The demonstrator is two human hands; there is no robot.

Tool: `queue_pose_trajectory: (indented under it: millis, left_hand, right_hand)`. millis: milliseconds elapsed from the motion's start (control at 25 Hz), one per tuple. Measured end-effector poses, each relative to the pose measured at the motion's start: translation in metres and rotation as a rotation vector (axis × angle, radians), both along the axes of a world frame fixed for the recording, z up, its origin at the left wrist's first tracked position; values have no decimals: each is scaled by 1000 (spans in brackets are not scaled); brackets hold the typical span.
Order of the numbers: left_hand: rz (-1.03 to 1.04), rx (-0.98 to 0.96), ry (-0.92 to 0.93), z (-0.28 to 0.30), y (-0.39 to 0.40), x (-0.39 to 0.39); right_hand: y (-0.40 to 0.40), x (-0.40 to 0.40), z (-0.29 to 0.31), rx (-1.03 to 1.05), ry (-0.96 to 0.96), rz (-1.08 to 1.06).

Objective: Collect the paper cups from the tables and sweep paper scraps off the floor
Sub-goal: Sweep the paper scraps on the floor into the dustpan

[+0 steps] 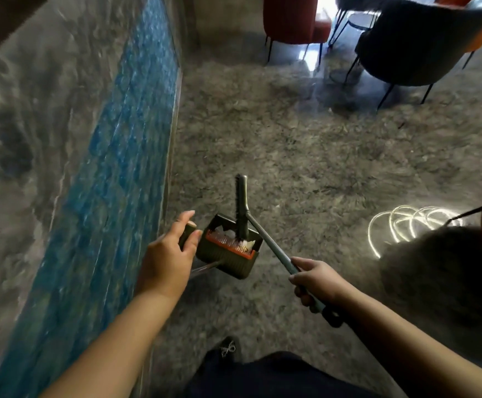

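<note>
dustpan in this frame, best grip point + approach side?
Grip the dark olive plastic dustpan by the stubby grip end of its handle, from the left and above. The handle juts out on that side, where the left hand already wraps it. The pan's open top holds white paper scraps and the dark broom head, so its rim is a poor hold.

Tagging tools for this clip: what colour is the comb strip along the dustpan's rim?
Orange-red comb strip on the dark olive plastic dustpan; head view.
</note>
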State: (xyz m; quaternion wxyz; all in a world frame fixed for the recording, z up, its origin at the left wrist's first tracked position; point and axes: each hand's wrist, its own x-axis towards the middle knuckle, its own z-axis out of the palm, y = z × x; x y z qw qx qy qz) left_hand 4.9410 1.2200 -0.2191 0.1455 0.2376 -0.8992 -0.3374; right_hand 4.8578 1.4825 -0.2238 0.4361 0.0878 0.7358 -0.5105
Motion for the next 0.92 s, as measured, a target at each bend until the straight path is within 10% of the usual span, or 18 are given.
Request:
queue_pose_trajectory:
  millis: [920]
  left_hand:
    - [57,-21,27,3,-267,-656]
  right_hand:
    - [-282,-648,14,-1,43,24]
